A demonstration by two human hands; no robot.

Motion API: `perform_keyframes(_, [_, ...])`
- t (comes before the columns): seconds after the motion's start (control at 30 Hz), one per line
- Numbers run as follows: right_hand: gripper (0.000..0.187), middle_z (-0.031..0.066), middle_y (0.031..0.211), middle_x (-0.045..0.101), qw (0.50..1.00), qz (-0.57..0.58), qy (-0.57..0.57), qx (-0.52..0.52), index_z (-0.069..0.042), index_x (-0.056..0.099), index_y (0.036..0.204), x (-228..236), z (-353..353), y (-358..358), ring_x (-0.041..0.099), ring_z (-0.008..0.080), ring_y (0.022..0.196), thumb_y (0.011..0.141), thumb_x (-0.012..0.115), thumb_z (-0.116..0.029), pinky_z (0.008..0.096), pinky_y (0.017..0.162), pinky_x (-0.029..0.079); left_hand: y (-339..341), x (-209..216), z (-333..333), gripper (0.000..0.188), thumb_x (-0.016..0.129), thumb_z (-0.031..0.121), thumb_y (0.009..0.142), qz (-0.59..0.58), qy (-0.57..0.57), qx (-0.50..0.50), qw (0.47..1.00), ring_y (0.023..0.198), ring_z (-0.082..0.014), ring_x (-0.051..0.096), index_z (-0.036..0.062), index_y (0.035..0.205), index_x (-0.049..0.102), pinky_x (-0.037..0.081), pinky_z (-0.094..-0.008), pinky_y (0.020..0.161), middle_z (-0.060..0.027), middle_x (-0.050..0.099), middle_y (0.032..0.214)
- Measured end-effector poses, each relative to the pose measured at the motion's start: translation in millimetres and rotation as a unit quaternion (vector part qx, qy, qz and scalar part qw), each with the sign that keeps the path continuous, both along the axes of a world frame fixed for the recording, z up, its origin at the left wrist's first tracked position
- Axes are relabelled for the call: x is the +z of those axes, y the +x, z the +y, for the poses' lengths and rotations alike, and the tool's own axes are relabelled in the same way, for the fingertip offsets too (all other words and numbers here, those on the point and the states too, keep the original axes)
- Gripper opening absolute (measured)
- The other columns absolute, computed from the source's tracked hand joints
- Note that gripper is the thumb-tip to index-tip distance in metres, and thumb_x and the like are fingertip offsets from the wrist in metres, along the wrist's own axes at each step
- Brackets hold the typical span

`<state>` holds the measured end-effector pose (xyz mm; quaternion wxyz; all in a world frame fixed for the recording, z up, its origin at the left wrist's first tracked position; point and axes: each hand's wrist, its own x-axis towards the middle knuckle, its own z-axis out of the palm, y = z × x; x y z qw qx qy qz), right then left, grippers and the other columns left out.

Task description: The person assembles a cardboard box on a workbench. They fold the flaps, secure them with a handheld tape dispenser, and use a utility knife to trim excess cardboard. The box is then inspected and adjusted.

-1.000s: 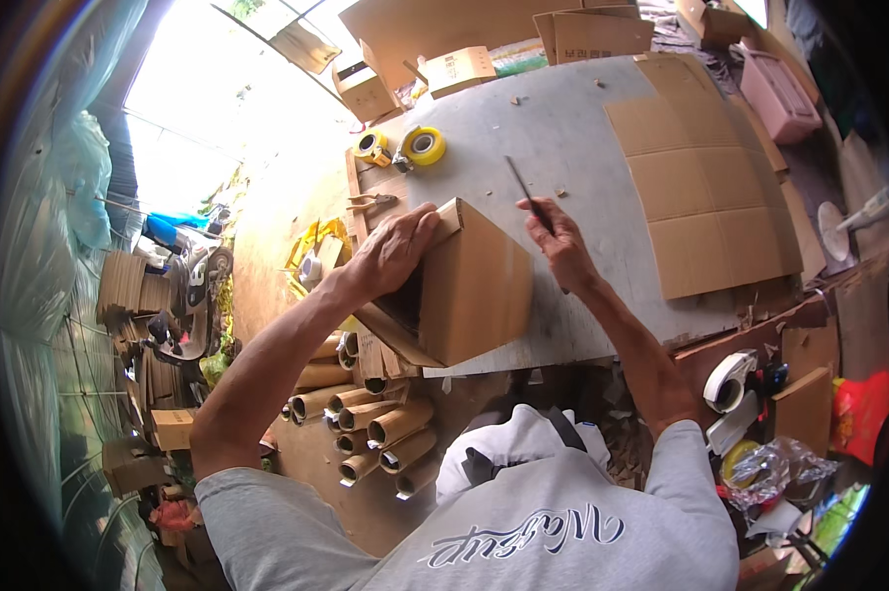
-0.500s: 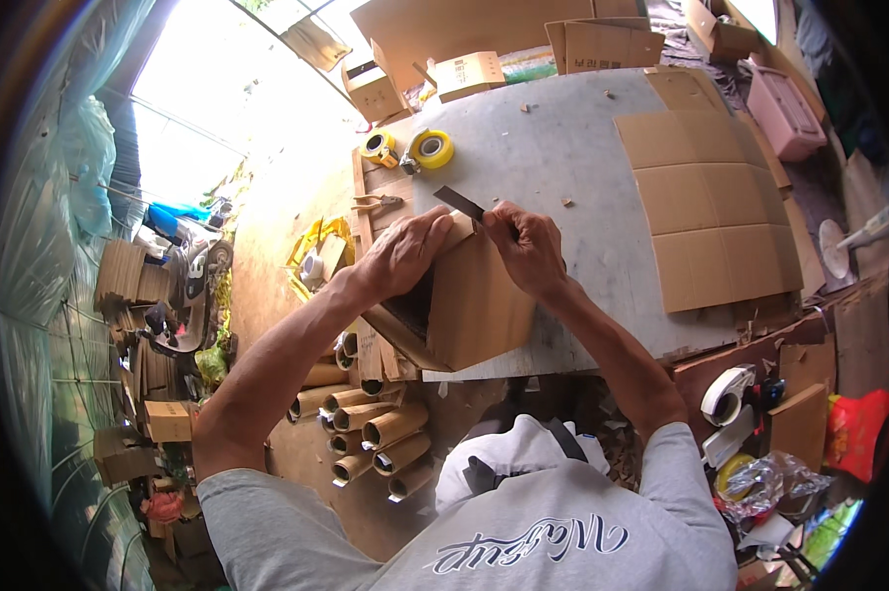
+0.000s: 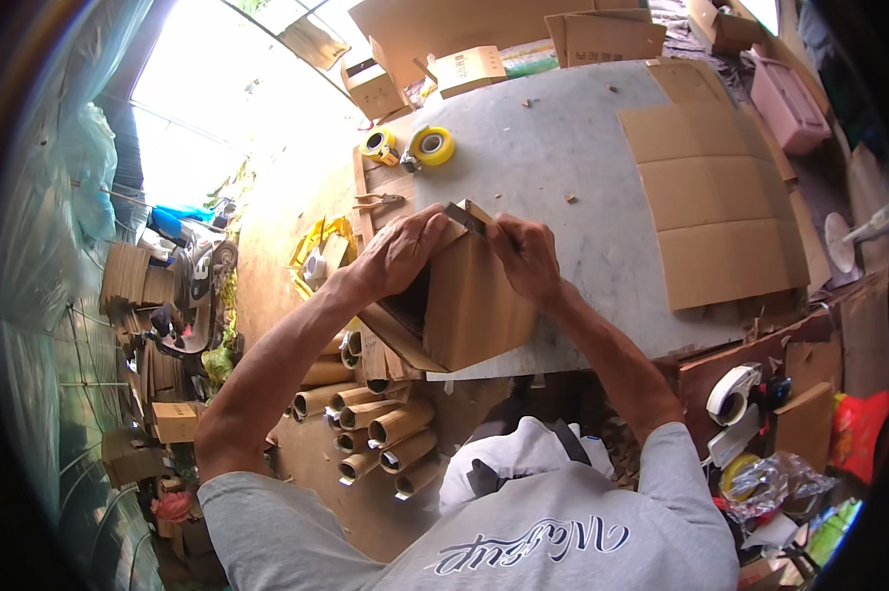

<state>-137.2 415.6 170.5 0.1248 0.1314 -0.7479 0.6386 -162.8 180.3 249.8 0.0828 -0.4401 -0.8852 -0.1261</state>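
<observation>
A brown cardboard box (image 3: 477,307) stands tilted at the near edge of the grey tabletop, its dark inside showing on the left. My left hand (image 3: 402,253) is closed over its upper left edge, gripping the cardboard. In my right hand (image 3: 529,256) is a dark, flat, blade-like strip (image 3: 465,218), held between thumb and fingers. The strip lies along the box's top corner, between my two hands. Whether it cuts into the cardboard I cannot tell.
Flattened cardboard (image 3: 710,207) covers the table's right side. Two yellow tape rolls (image 3: 431,147) and pliers (image 3: 379,200) lie beyond my left hand. Several cardboard tubes (image 3: 402,422) are stacked below the table. A white tape dispenser (image 3: 732,394) sits at the right.
The dark strip has come down from above the box onto its top corner. My right hand has shifted slightly; my left hand keeps its hold.
</observation>
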Motion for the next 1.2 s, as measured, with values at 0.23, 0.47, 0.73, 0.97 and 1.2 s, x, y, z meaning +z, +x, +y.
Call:
perform_keyframes(0.23, [0.028,0.0167,0.067,0.057,0.977,0.144,0.117,0.103,-0.004,0.058,0.077,-27,24,14,0.059,0.0347,0.058,0.098,0.061,-0.022,0.0416,0.053,0.043,1,-3,-10,0.036,0.053,0.008,0.105,0.02,-0.037,0.004,0.999,0.114,-0.0411,0.063,-0.0069,0.138,0.052,0.052,-0.0449,0.1,-0.0263,0.062,0.128])
perform_keyframes(0.47, [0.038,0.0193,0.078,0.066,0.912,-0.352,0.077,-0.196,-0.002,0.06,0.082,-210,87,87,0.065,0.0388,0.07,0.099,0.052,-0.035,0.0497,0.065,0.048,3,22,13,0.038,0.045,0.02,0.108,-0.263,0.042,0.161,0.95,0.113,-0.0324,0.064,-0.0041,0.135,0.057,0.051,-0.0396,0.103,-0.0192,0.066,0.123])
perform_keyframes(0.73, [0.031,0.0205,0.108,0.064,0.864,-0.195,0.259,-0.385,0.0,0.059,0.108,-284,162,108,0.062,0.039,0.1,0.08,0.069,-0.009,0.0503,0.088,0.051,-12,6,11,0.057,0.037,0.038,0.112,-0.278,-0.01,0.215,0.936,0.138,-0.0329,0.048,-0.005,0.148,0.047,0.034,-0.0408,0.118,-0.0229,0.051,0.149])
perform_keyframes(0.97, [0.039,0.0195,0.105,0.06,0.763,-0.064,0.264,-0.586,-0.002,0.056,0.113,-191,247,234,0.06,0.0388,0.098,0.077,0.07,-0.007,0.0492,0.086,0.048,-8,15,23,0.06,0.038,0.039,0.11,-0.234,-0.068,0.169,0.955,0.125,-0.0345,0.057,-0.0094,0.145,0.046,0.04,-0.0414,0.111,-0.0257,0.062,0.132])
perform_keyframes(1.2, [0.058,0.0297,0.111,0.066,0.681,-0.253,0.363,-0.583,0.006,0.068,0.113,-243,326,269,0.064,0.0473,0.104,0.08,0.08,-0.041,0.0511,0.092,0.051,-24,44,63,0.06,0.046,0.041,0.106,-0.323,-0.065,0.1,0.939,0.124,-0.036,0.059,-0.0061,0.142,0.051,0.045,-0.0438,0.107,-0.0256,0.064,0.13])
